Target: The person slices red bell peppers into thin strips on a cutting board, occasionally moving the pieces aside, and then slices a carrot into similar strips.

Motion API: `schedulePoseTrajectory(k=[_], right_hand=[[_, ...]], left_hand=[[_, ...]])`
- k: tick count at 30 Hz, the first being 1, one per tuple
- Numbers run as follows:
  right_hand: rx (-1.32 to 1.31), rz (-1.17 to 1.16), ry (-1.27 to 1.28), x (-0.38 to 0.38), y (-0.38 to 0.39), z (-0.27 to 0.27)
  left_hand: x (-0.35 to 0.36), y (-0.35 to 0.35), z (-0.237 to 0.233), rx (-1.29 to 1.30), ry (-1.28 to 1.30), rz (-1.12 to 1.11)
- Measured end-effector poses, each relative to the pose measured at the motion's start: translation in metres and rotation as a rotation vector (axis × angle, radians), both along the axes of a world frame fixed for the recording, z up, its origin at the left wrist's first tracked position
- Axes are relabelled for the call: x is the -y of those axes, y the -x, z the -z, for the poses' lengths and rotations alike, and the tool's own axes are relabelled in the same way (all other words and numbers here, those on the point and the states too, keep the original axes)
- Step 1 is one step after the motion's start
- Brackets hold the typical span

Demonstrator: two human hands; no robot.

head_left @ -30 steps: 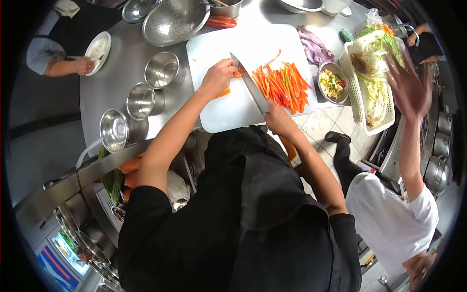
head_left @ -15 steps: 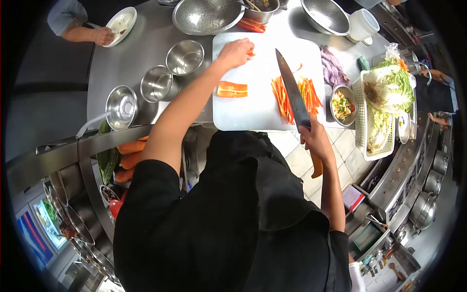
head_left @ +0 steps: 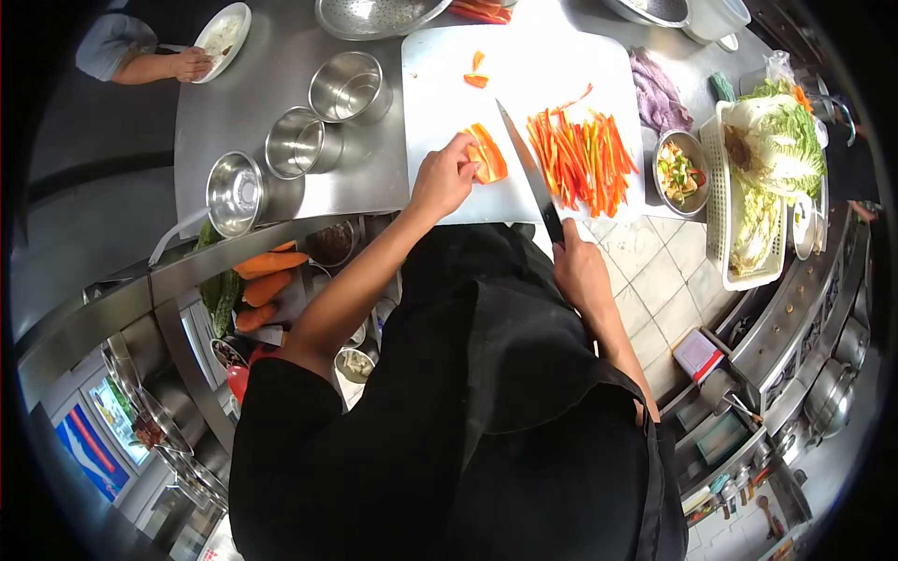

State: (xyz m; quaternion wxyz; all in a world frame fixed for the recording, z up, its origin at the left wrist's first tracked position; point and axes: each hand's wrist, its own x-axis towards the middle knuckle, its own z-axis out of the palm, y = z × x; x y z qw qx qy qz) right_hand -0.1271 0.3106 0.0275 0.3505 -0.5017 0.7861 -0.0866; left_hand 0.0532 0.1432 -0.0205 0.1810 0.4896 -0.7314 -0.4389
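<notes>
My left hand holds a flat piece of red pepper, its pale inside facing up, on the white cutting board. The fingers are bent around its left side. In my right hand is the handle of a long kitchen knife. The blade points away from me, between the pepper piece and a pile of cut pepper strips. A gap shows between blade and piece. Small pepper scraps lie near the board's far side.
Steel pots and a ladle stand left of the board. Rightward are a purple cloth, a bowl of chopped vegetables and a basket with cabbage. Another person's hand touches a white dish at upper left.
My left hand has come back from the board's far side and taken hold of the pepper piece, now farther right. The knife has moved left, off the strips. Scraps are left behind.
</notes>
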Motion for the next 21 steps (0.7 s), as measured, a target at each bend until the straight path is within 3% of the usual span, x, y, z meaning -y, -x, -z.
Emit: schedulePoseTrajectory(k=[1, 3, 7, 8, 10, 13, 19, 21], right_hand=[[-0.019, -0.033, 0.033, 0.003, 0.0, -0.002], [-0.046, -0.062, 0.066, 0.009, 0.0, -0.006], [-0.079, -0.09, 0.087, 0.016, 0.003, 0.0], [-0.085, -0.083, 0.071, 0.016, 0.006, 0.002], [-0.098, -0.072, 0.047, 0.021, 0.004, -0.009], [-0.087, -0.074, 0.016, 0.029, 0.002, -0.018], [-0.08, -0.055, -0.056, 0.041, -0.013, -0.036], [-0.119, -0.17, -0.027, 0.036, -0.017, -0.05]], left_hand=[[-0.002, 0.0, 0.003, -0.003, -0.006, 0.004], [-0.004, -0.003, 0.008, -0.008, 0.308, 0.076], [0.01, -0.005, 0.014, -0.081, 0.543, 0.243], [0.015, -0.005, 0.018, -0.091, 0.543, 0.245], [0.021, 0.0, 0.016, -0.091, 0.564, 0.553], [0.007, 0.012, 0.015, -0.197, 0.563, 0.679], [-0.001, 0.026, 0.026, -0.302, 0.57, 0.663], [-0.001, 0.026, 0.031, -0.324, 0.561, 0.656]])
